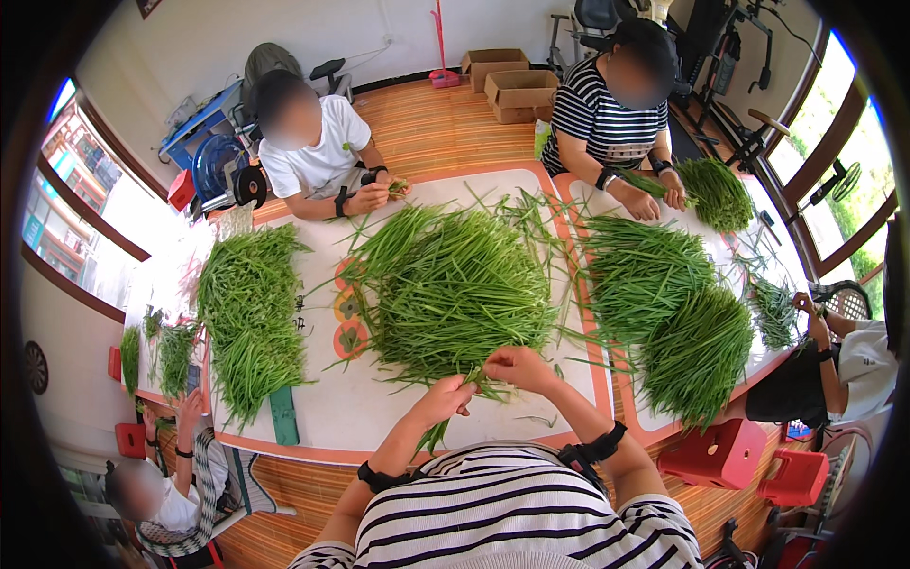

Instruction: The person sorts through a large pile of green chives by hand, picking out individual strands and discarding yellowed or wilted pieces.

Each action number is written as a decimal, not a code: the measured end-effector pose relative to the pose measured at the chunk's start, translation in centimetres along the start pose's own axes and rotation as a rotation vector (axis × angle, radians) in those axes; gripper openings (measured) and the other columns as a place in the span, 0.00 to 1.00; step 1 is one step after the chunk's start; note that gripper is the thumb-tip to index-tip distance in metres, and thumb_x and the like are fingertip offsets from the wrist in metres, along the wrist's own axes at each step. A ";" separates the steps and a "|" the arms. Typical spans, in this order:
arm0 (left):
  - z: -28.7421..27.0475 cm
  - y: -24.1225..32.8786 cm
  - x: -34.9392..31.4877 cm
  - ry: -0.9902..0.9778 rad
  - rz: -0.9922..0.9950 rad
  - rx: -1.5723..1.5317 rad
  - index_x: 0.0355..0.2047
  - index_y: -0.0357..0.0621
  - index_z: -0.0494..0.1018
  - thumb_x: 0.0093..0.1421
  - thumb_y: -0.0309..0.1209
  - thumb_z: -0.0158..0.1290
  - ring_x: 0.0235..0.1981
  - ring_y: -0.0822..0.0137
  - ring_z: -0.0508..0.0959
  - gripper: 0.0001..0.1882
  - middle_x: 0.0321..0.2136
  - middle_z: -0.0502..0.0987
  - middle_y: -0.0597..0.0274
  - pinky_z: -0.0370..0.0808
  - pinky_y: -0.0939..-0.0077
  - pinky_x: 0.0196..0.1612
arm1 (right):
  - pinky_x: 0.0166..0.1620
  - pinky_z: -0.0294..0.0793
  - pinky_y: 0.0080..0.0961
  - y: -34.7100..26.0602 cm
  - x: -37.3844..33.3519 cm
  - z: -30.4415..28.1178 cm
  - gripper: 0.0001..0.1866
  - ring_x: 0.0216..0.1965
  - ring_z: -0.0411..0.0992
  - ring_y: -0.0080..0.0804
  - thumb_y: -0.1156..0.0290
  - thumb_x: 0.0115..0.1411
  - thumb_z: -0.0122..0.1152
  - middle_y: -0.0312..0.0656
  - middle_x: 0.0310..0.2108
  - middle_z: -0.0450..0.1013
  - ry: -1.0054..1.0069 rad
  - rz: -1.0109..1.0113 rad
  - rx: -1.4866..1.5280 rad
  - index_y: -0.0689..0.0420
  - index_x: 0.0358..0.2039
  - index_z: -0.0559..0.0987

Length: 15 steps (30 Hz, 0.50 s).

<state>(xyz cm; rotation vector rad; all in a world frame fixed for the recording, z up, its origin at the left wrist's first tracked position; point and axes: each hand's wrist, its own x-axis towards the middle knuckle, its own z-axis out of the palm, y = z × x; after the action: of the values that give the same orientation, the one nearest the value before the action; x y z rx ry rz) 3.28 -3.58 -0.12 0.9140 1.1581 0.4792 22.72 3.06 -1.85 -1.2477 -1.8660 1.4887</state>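
My left hand [444, 400] is closed round a small bunch of green chives [433, 438], whose leaves hang below it toward my shirt. At the bunch's other end, the fingers of my right hand [523, 368] are pinched together on the stems. Both hands meet over the near edge of a large heap of chives [464, 284] in the middle of the white table [351, 417]. Exactly what my right fingertips grip is too small to make out clearly.
Chive piles lie at left [251, 313] and right [697, 351], with a green block [283, 415] near the left pile. Across the table, two people handle chives; others sit at both sides. Red stools [716, 453] stand at right, cardboard boxes [521, 95] behind.
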 end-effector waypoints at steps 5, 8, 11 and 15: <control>0.2 -0.3 0.4 0.047 0.052 -0.016 0.37 0.34 0.66 0.63 0.34 0.41 0.20 0.76 0.64 0.13 0.19 0.63 0.68 0.71 0.78 0.30 | 0.41 0.66 0.36 2.9 2.1 -2.0 0.13 0.35 0.67 0.43 0.66 0.49 0.60 0.43 0.27 0.71 0.442 -0.043 -0.423 0.57 0.35 0.75; 0.1 -0.6 0.7 0.039 0.059 -0.024 0.37 0.34 0.66 0.63 0.35 0.41 0.21 0.76 0.65 0.13 0.19 0.64 0.67 0.70 0.78 0.30 | 0.42 0.66 0.35 3.5 2.6 -1.1 0.11 0.36 0.67 0.44 0.66 0.49 0.59 0.43 0.27 0.72 0.450 -0.138 -0.575 0.57 0.32 0.76; 0.1 -0.3 0.5 0.033 0.059 -0.028 0.37 0.34 0.66 0.63 0.34 0.41 0.21 0.75 0.65 0.14 0.20 0.65 0.67 0.70 0.79 0.30 | 0.44 0.65 0.34 3.7 2.8 -0.8 0.09 0.35 0.67 0.43 0.66 0.50 0.58 0.44 0.27 0.72 0.458 -0.138 -0.501 0.57 0.30 0.77; 0.1 0.2 0.2 0.063 0.063 0.000 0.37 0.33 0.66 0.63 0.34 0.41 0.22 0.74 0.67 0.14 0.20 0.66 0.66 0.69 0.79 0.30 | 0.42 0.67 0.34 2.4 2.5 -2.2 0.08 0.32 0.69 0.42 0.67 0.50 0.57 0.45 0.27 0.73 0.404 -0.153 -0.465 0.59 0.27 0.78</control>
<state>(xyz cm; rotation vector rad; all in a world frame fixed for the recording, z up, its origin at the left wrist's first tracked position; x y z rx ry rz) 3.43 -3.37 -0.07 0.9431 1.1893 0.5629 24.07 6.34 -3.83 -1.4357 -2.0214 0.6729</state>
